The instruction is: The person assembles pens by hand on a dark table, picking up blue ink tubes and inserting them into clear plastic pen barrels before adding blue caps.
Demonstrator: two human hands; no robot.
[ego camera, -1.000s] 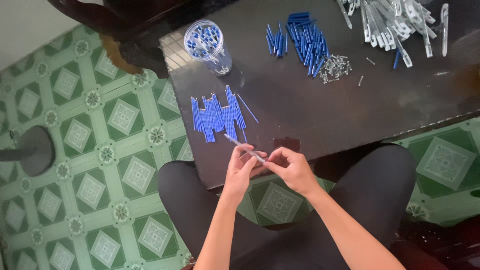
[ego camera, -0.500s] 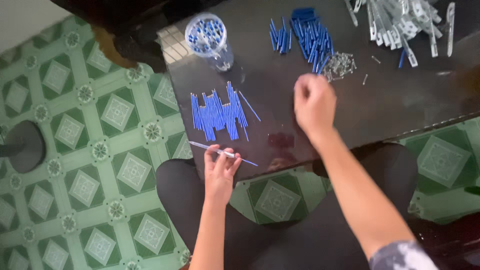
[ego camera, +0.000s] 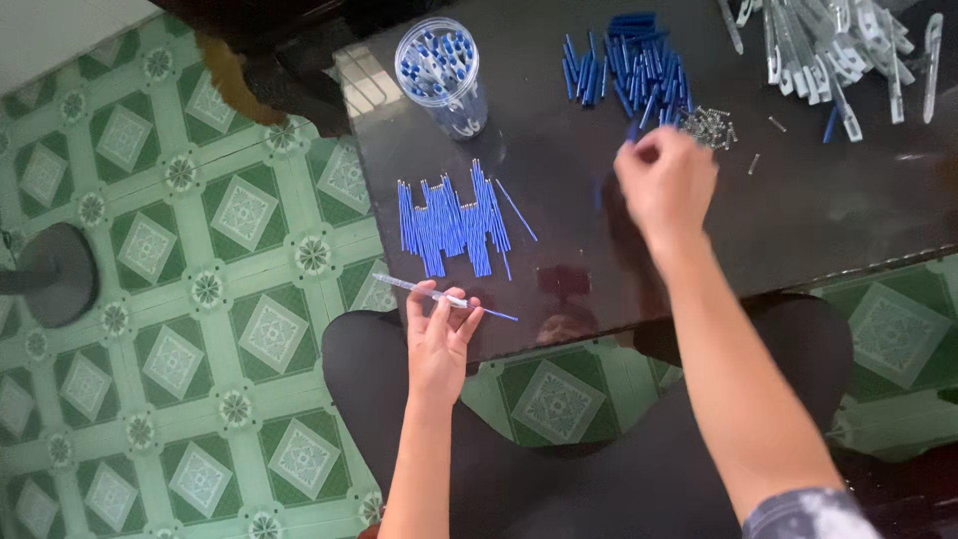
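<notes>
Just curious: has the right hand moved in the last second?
Yes. The right hand left the left hand and reached up the table toward the pile of blue caps.

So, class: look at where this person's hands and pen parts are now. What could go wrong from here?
1. The left hand pinches a half-built pen at the table edge, over the floor; a loose grip could drop it.
2. The right hand reaches beside the tiny springs; a careless brush might scatter them.
3. The blue refills lie loose near that edge and could roll off.

Green patterned floor tiles beneath a glossy dark table, daylight reflections.
</notes>
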